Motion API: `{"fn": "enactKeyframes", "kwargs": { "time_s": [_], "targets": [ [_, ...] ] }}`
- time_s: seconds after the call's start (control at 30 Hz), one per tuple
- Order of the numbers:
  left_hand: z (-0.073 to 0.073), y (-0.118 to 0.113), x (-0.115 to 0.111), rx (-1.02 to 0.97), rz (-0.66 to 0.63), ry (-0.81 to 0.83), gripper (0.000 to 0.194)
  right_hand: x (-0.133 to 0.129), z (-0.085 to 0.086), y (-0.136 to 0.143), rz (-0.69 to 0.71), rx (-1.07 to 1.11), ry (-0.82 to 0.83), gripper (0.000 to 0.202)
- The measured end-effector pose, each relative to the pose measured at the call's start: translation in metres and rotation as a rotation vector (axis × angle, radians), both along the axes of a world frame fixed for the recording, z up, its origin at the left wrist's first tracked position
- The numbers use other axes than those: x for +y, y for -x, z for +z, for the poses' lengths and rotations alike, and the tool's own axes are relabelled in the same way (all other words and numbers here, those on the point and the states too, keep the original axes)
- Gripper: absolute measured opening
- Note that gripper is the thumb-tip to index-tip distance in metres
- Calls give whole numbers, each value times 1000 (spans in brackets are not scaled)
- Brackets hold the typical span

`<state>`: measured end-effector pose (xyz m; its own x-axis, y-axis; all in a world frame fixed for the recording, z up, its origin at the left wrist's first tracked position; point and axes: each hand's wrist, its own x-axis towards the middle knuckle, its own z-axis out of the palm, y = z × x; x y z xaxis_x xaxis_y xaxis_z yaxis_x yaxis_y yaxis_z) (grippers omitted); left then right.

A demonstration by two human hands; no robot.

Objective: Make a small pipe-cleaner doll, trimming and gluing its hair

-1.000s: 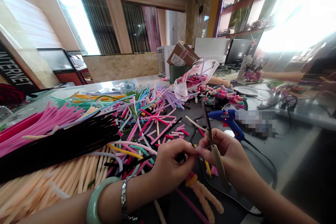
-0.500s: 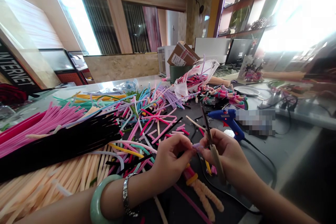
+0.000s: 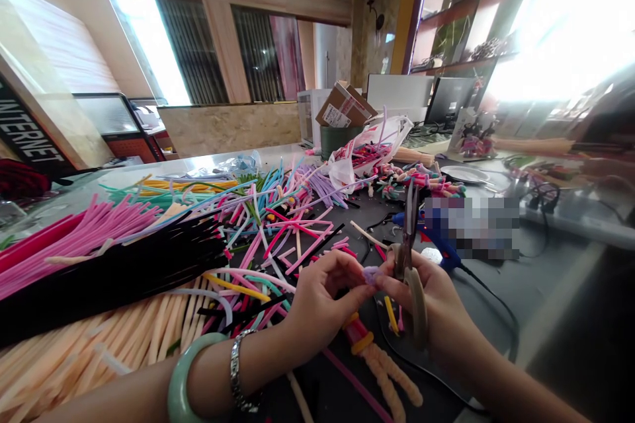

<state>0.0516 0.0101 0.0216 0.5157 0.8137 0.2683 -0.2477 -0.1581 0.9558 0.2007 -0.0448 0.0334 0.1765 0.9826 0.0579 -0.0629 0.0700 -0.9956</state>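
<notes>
The left hand (image 3: 330, 304) had its grip closed on a lilac piece (image 3: 371, 274), while the right hand (image 3: 426, 294), clamped on scissors (image 3: 409, 231), met its other end. The step seemed to be shaping that piece, and further pinching would call for keeping the blades clear. Just below the grip lay a doll (image 3: 358, 334); well beyond, a bag (image 3: 342, 172) held colored stems, and behind it a box (image 3: 347, 106) topped a bin (image 3: 335, 142).

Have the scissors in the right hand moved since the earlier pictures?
Yes: the scissors swung rightward; their blades, earlier left of the blue glue gun, now cross its front.
</notes>
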Motion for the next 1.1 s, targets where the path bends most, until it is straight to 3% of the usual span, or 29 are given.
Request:
{"fn": "enactKeyframes", "kwargs": {
  "time_s": [0.4, 0.67, 0.87, 1.1],
  "targets": [
    [6, -2, -1, 14, 61, -21, 13, 4, 4, -1, 19, -63, -102, 24],
    [-3, 1, 3, 71, 87, -288, 6, 4, 3, -8, 51, -209, -167, 17],
    [-1, 0, 1, 65, 55, -200, 5, 5, 3, -10, 77, -179, -149, 17],
    [-2, 0, 0, 43, -7, -86, 18, 0, 6, -4, 9, -13, -141, 21]
  ]
}}
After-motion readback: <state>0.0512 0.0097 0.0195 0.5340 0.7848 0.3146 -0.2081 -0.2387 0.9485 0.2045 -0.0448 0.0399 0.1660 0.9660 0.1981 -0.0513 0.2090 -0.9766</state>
